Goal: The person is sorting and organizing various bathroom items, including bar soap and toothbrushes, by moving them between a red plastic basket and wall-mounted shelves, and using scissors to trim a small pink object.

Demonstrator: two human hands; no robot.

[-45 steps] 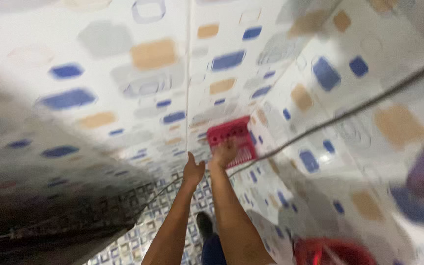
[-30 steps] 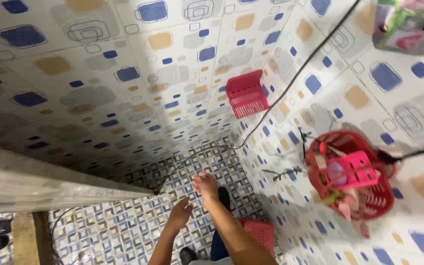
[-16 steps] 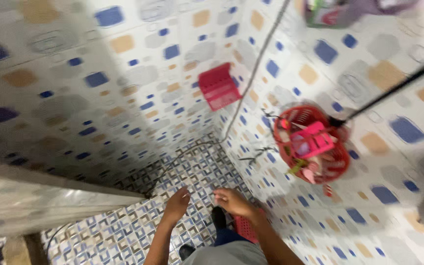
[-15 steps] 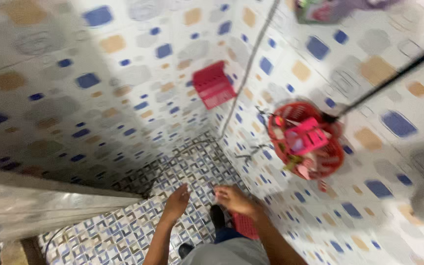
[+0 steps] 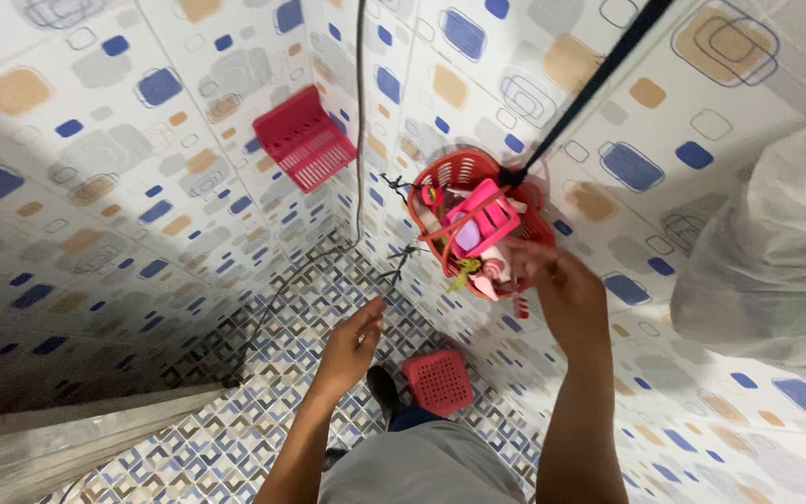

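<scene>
Head view, looking down into a tiled corner. Right hand raised at centre right of the frame, reaching into the lower rim of a red basket hung on the right wall. Fingers blurred at the basket's contents, loosely curled; whether they pinch anything cannot be told. Inside the basket: a pink box, a pale tube and small bits of green and yellow, packed tight and partly hidden. A dark strap running from the basket's rim to the upper right.

Left hand lower, at centre of the frame, held in the air above the patterned floor, fingers open and relaxed, holding nothing and touching nothing.

At upper left of centre, a red shelf fixed to the left wall, empty as far as can be seen, well apart from both hands. A thin cable dropping down the corner and trailing over the floor. At lower centre, a small red perforated stool on the floor beside a dark shoe. White plastic sheeting at the right edge.

As a judgement: reach into the basket just made, nothing yet lifted clear; picking out and carrying away all left to do.
</scene>
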